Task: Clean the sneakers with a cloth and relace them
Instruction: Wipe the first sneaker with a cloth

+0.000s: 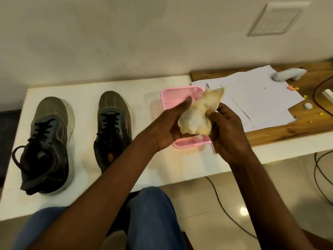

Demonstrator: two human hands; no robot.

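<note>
Both hands are up over the pink perforated plastic basket [177, 93], working the crumpled cream cloth [197, 116] between them. The right hand [228, 132] has its fingers curled round the cloth's right edge, thumb pinching it. The left hand [168, 127] cups the bundle from the other side, thumb stretched up over the basket, fingers only loosely bent under the fabric. My guess is they're bunching it into a wad that's easy to wipe with.

Left of the basket on the white tabletop [86, 87], the two dark olive mesh sneakers [113, 121] sit side by side, toes to the wall, black laces threaded. They're within easy reach, looks like nothing's been wiped yet. The far one [48, 141] has its laces trailing loose.

Right of the basket there's white paper sheets [252, 98] on a wooden board [288, 130].

No readable brand or writing anywhere, too blurry.
</note>
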